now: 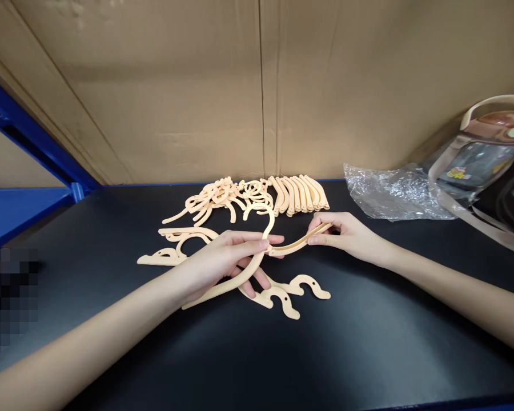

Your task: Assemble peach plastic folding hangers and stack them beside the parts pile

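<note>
1. L forearm (94, 328) is nearest, crossing the table (368, 354) from its near-left corner toward the middle.
2. Two notched pieces (278, 297) lie mid-table, a bit nearer the near edge, rounded ends toward the near-right corner; other ends run under the L hand (227, 257), so can't tell if they touch it.
3. Hook piece (242, 277) is in the L hand, approx. mid-table: thumb clamped on its neck against the index, other fingers spread below. Looks light & stiff, smooth, prob. a bit slippery; thin hook prob. the weak spot, so best held at the neck or thick bend. Long axis runs diagonally, tail to the near-left corner, hook toward the back edge, its opening facing left/near.
4. Curved strip (300, 245) is just right of it, pinched btwn thumb & fingers of the R hand (340, 231) at its right end. Prob. v. light, slightly springy; ends or mid-length good to grip. Long axis roughly left-right, right end angled toward the back-right corner; left end meets the L thumb tip, exact contact unclear.
5. Loose pieces (154, 260) sit left of the L hand, toward the left edge.
6. Near the back edge: tangled pile (216, 194), w/ a neat row of curved arms (297, 194) to its right.
7. Back-right corner: clear plastic bag (394, 191), bottle (475, 160) beside it; cardboard (175, 91) behind.
</note>
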The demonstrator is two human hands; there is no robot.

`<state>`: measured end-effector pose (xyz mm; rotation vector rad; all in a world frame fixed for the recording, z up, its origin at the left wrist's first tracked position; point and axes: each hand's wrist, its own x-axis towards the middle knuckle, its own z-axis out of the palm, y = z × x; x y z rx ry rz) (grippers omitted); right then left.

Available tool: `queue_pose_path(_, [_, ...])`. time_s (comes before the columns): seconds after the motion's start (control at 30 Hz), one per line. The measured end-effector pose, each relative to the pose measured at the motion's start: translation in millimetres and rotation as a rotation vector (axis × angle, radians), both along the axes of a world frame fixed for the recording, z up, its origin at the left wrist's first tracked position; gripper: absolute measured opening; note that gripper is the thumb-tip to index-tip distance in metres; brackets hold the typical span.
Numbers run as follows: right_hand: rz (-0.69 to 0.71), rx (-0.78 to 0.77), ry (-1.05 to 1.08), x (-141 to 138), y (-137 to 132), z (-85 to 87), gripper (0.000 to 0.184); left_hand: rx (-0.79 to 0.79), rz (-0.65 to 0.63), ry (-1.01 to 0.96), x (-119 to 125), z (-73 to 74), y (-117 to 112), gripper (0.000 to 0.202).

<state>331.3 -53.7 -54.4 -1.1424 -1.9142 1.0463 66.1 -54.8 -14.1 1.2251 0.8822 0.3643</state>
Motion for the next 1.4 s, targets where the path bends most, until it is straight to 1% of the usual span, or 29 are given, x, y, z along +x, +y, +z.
queue_pose_path(0.2, [0.013, 0.005, 0.024, -0.2, -1.9, 2.1, 0.013, -0.05, -0.033, -0.044, 1.5, 1.6, -1.7, 0.028])
queue_pose_path(0.33, [0.008, 0.009, 0.017, 0.3, -1.0, 1.7, 0.013, -0.034, -0.034, -0.028, 2.1, 1.7, -2.7, 0.029])
queue_pose_path(0.53, [-0.003, 0.004, 0.011, 1.5, -0.4, 0.4, 0.017, 0.075, -0.046, 0.015, 4.5, 0.5, -5.2, 0.03])
queue_pose_path(0.67, [0.003, -0.003, 0.022, 2.3, -0.2, 0.1, 0.014, 0.21, -0.05, 0.079, 5.6, 0.0, -7.2, 0.03])
queue_pose_path(0.77, [-0.004, -0.013, 0.008, 2.0, 0.1, 0.1, 0.017, 0.295, -0.035, 0.099, 6.1, 1.4, -8.2, 0.027])
queue_pose_path(0.9, [-0.007, -0.024, -0.017, 1.0, -0.2, 0.8, 0.02, 0.342, -0.062, 0.153, 6.7, 5.1, -8.3, 0.028])
queue_pose_path(1.0, [-0.024, -0.027, -0.015, 0.5, -0.9, 1.4, 0.023, 0.378, -0.044, 0.171, 6.7, 6.8, -7.8, 0.03])
queue_pose_path(1.17, [-0.057, -0.018, 0.027, 0.1, -1.3, 1.3, 0.024, 0.347, 0.017, 0.157, 6.9, 6.0, -7.9, 0.037])
queue_pose_path(1.27, [-0.067, -0.04, 0.033, 0.5, -0.2, 0.8, 0.026, 0.33, 0.041, 0.168, 6.8, 5.7, -8.2, 0.043])
queue_pose_path(1.4, [-0.077, -0.07, 0.06, 0.4, 0.7, 0.6, 0.026, 0.357, 0.044, 0.184, 6.3, 4.8, -6.9, 0.042])
